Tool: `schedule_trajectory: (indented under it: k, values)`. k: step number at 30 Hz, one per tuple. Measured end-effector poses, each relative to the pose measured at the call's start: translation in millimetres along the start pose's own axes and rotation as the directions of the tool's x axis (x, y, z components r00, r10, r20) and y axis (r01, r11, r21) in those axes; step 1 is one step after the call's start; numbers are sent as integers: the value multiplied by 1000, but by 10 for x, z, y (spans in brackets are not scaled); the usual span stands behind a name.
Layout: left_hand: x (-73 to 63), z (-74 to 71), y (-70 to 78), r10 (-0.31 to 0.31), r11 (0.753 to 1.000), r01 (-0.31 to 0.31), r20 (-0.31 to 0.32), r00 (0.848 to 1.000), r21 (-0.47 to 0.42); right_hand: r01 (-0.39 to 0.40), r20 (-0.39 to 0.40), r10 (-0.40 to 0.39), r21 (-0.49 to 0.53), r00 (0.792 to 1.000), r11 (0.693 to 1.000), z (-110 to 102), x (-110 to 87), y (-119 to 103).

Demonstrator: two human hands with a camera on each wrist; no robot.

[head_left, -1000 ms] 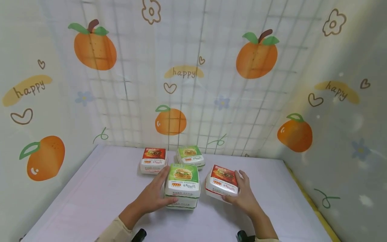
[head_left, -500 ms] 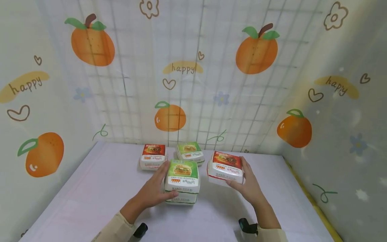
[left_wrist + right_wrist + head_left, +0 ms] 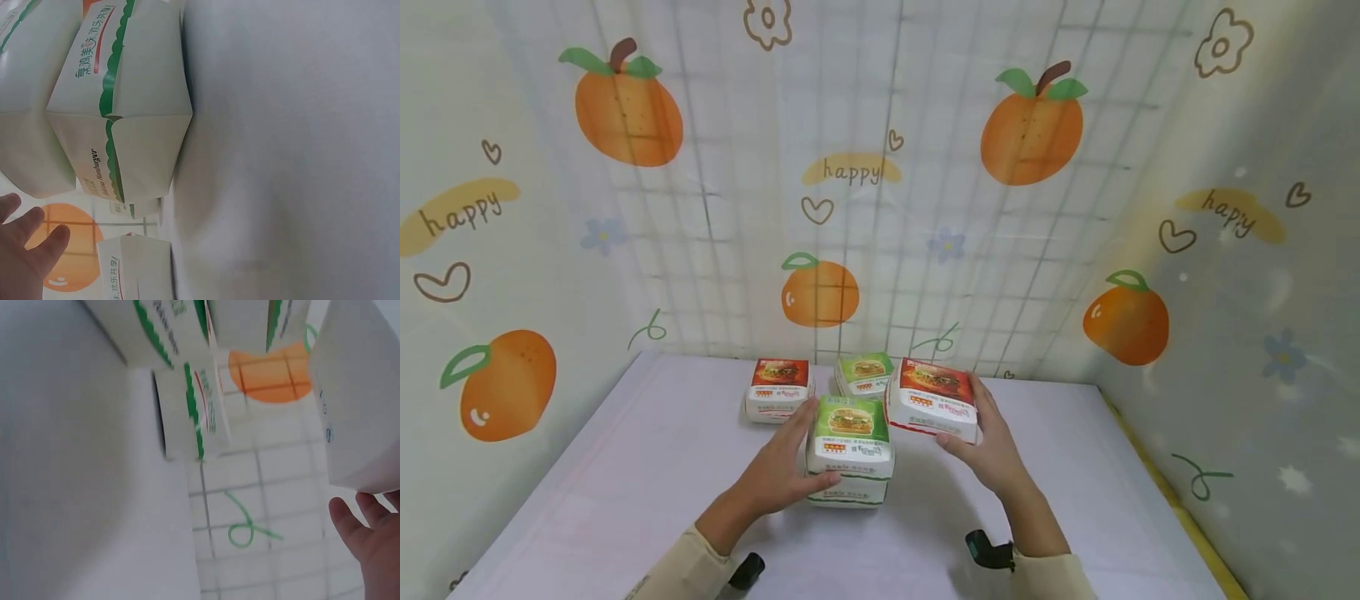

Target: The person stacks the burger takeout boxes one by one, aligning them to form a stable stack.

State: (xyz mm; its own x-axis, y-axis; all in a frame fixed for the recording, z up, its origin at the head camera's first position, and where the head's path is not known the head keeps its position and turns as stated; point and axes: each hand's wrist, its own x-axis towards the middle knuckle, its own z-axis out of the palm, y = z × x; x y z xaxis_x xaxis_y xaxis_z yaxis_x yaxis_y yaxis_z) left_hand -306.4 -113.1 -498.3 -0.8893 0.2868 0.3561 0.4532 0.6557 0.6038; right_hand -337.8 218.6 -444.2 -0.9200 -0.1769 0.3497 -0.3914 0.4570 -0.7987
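Two burger boxes are stacked in the middle of the table: an upper one with a green top (image 3: pixel 850 425) on a lower white one with a green scalloped line (image 3: pixel 847 493). My left hand (image 3: pixel 775 477) rests at the left of the stack, thumb along the front and fingers straight beside the upper box. With my right hand (image 3: pixel 997 454) I grip a red-topped burger box (image 3: pixel 934 398) by its right side, raised and slightly tilted. In the right wrist view, that held box (image 3: pixel 365 394) shows its plain white side, with fingertips at its edge.
Behind the stack stand another red-topped box (image 3: pixel 778 393) at the left and a green-topped box (image 3: pixel 863 373), partly hidden by the held box. A white cloth covers the table (image 3: pixel 625 467). A curtain printed with oranges (image 3: pixel 820 293) hangs close behind and at both sides.
My right hand has lifted the red-topped box off the table and carried it left, close to the stack's upper right. My left hand has stayed beside the stack.
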Motion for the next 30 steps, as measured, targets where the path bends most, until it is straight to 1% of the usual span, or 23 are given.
schedule_trajectory:
  k: [7,12,15,21,27,30]
  values:
    - [-12,-29,33,-44,999,44,-18,999,-6,79,13,-80,42,997,996,212,61,-157]
    - [-8,-29,38,-53,999,52,-27,998,-11,95,28,-97,55,995,994,373,96,-248]
    - [-5,-26,35,-52,998,51,-32,998,-24,104,43,-106,51,993,993,462,107,-292]
    - [-3,-25,20,-45,998,43,-49,998,-42,142,57,-147,85,988,986,584,126,-367]
    - [10,-52,23,-16,998,12,-65,998,-61,153,70,-158,63,985,986,657,149,-422]
    - [3,-52,30,-20,996,14,-66,998,-83,150,75,-154,48,985,987,702,133,-417]
